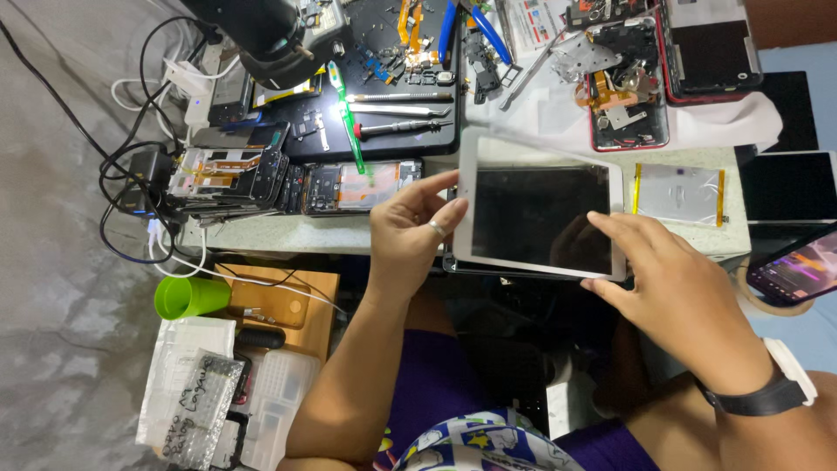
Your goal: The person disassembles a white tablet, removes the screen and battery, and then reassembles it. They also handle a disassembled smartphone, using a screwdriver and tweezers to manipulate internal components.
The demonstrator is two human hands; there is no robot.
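A white-framed tablet (540, 206) sits in front of the person, held up over the near edge of the tabletop (288, 234). Its dark screen is off and glossy, and a faint reflection of fingers shows near its lower right. The white bezel runs all the way round, wider at the 2 short ends. Under it, the dark edge of another flat device (488, 269) peeks out along the bottom.

The left hand (408, 234) grips the tablet's left short edge: thumb and forefinger pinch the bezel, the other fingers are curled, and a ring shows on 1 finger. The right hand (676, 283) is on the lower right corner, fingers fairly straight and close together, laid over the screen face, with the thumb tucked under the bottom edge. A black band with a white watch (776, 384) sits on that wrist.

Around them the tabletop is crowded: a green-handled tool (347, 118) lies upright beside tweezers (397, 109) on a dark mat (436, 131), opened phones (362, 186) with bare circuit boards line the front edge, and a silver battery pack (680, 194) with yellow edges lies just right of the tablet. A red-cased opened phone (623, 87) rests further back. Down left, a green cup (187, 296) lies beside a wooden box (292, 301).
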